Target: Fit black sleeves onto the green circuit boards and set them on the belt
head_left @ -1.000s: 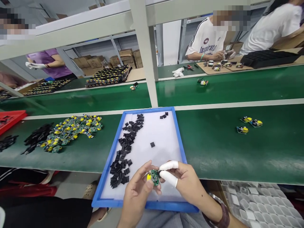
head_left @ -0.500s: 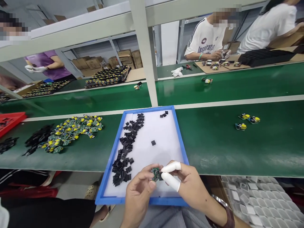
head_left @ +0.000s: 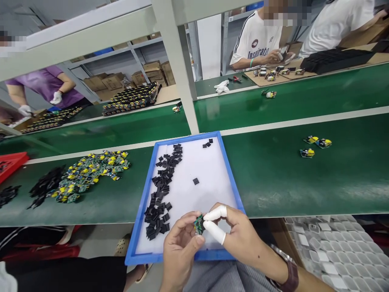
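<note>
Over the near end of a blue-rimmed white tray (head_left: 235, 178), my left hand (head_left: 180, 247) grips a small green circuit board (head_left: 198, 224) between thumb and fingers. White finger cots cover the thumb and index finger of my right hand (head_left: 243, 233). These two fingertips pinch a small black piece (head_left: 204, 229) against the board's right side; most of it is hidden by the fingers. Many black square pieces (head_left: 163, 176) lie heaped along the tray's left side. One loose black piece (head_left: 195, 181) rests mid-tray, and a few small ones (head_left: 208, 143) sit at the far right corner.
Left of the tray lie a heap of boards with yellow parts (head_left: 91, 172), black strips (head_left: 47, 184) and a red tray (head_left: 13, 164). Three boards (head_left: 307, 153) sit at right. Beyond the upright post (head_left: 184, 69), co-workers handle parts across the green belt (head_left: 231, 109).
The circuit board has been tilted and turned in my left hand, showing yellow on its left edge. My right fingertips have moved slightly left, closer against it. The whole view has shifted a little.
</note>
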Demonstrator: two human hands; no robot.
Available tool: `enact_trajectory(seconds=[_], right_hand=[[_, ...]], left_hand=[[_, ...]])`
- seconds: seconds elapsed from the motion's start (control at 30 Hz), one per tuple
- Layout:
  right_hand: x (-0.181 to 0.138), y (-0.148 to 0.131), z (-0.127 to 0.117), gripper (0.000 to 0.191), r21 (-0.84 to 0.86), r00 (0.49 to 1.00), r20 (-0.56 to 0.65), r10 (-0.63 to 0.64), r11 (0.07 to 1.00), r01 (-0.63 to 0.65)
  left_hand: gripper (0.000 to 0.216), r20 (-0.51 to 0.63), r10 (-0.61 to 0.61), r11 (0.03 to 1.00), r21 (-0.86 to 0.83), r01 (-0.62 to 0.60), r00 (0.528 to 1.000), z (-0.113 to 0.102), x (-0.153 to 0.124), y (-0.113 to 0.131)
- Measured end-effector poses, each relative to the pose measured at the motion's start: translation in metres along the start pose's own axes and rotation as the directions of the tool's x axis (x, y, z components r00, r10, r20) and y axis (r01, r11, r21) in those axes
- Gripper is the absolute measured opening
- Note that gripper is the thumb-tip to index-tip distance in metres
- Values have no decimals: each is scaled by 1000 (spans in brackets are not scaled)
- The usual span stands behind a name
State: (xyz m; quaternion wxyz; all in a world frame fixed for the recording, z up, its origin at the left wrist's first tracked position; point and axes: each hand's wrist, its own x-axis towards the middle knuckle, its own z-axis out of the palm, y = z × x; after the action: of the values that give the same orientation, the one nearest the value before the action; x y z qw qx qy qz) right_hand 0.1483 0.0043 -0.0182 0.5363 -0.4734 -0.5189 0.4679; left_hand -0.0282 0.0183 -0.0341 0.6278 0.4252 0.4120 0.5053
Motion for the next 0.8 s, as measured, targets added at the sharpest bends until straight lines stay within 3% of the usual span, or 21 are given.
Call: enact_trajectory(seconds=[0.2, 0.47, 0.67, 0.8], right_hand=[[0, -8, -5, 13, -42, 998, 58, -18, 999, 21], [-4, 0, -3, 17, -106, 997, 43, -67, 992, 71], [2, -2, -8, 5, 131, 976, 135, 170, 973, -187], [1, -7, -9, 11, 13, 985, 118, 130, 991, -132]], left_hand=[[31, 75, 37, 998, 45, -40, 997, 1, 2, 1], [29, 102, 94, 992, 76, -102, 990, 2, 5, 0], [36, 87, 176, 970, 152, -188, 981, 4, 0, -5], [39, 105, 280, 921, 252, -297, 954, 4, -2, -5]])
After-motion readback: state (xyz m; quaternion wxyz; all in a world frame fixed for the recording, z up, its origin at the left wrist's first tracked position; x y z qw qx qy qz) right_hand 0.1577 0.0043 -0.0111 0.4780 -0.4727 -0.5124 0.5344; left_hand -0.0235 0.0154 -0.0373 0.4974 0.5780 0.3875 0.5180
